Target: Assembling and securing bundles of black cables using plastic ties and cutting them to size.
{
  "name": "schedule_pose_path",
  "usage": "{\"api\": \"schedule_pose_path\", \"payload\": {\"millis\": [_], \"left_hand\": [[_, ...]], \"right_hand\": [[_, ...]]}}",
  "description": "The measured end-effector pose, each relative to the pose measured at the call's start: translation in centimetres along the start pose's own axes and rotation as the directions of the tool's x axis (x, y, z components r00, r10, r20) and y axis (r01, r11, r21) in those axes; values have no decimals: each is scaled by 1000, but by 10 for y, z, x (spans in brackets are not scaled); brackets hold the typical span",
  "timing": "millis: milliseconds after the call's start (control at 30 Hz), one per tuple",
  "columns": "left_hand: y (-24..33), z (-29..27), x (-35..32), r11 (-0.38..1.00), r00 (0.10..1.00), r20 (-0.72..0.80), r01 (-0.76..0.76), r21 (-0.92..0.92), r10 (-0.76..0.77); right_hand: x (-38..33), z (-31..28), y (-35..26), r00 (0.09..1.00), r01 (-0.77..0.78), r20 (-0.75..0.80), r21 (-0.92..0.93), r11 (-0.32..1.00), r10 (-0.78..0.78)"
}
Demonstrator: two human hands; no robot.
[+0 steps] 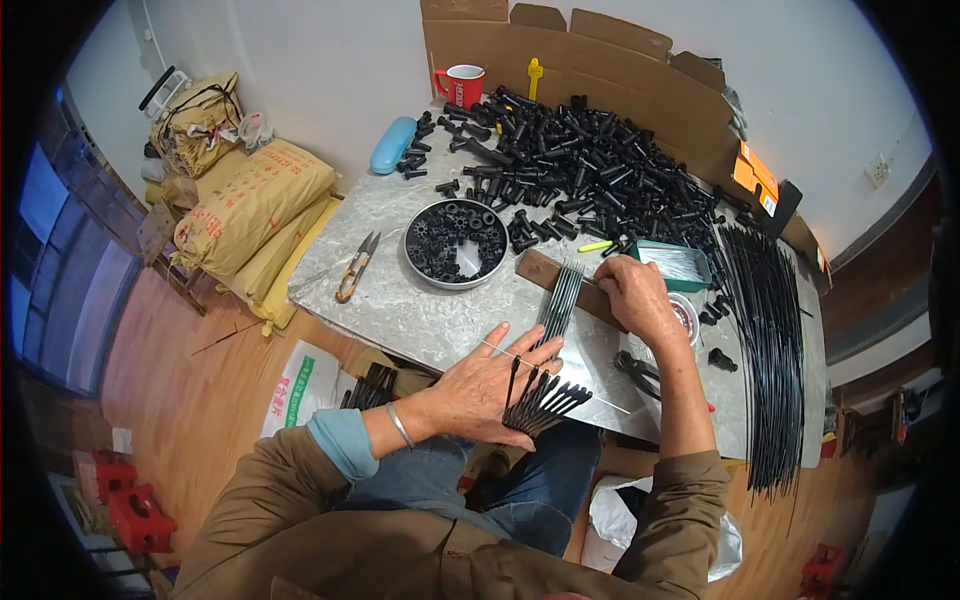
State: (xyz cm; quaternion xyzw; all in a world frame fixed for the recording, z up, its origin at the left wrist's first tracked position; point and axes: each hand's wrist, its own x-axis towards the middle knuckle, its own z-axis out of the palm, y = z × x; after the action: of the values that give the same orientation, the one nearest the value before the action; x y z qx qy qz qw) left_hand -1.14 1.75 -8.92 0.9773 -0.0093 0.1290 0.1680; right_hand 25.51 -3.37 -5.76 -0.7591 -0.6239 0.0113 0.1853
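Note:
My left hand (478, 392) lies flat, fingers stretched, over a row of thin dark rods (560, 305). Their black looped ends (550, 405) fan out beside its thumb, and a thin pale wire crosses its fingers. The rods' far ends rest on a brown wooden bar (541, 270). Over the bar's right part, my right hand (640, 300) has its fingers pinched together; whatever is between them is too small to make out. Beside that hand are a green tray (708, 268) of thin silvery pins and a small white bowl (690, 309). Dark-handled pliers (638, 372) lie below it.
Black tubular plastic parts (600, 165) heap at the back against cardboard (590, 55). A round tin (407, 245) holds small black rings. Snips (357, 268), a blue case (393, 146) and a red mug (464, 88) stand leftward. Long black rods (765, 350) overhang the right edge.

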Motion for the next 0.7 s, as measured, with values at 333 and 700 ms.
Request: {"api": "schedule_pose_path", "payload": {"millis": [333, 700], "left_hand": [[1, 0, 0, 1000, 1000, -2, -7, 17, 7], [-1, -1, -6, 995, 994, 44, -97, -11, 97]], "right_hand": [[15, 10, -5, 944, 77, -330, 153, 985, -23], [5, -25, 100, 935, -343, -167, -218, 914, 311]]}}
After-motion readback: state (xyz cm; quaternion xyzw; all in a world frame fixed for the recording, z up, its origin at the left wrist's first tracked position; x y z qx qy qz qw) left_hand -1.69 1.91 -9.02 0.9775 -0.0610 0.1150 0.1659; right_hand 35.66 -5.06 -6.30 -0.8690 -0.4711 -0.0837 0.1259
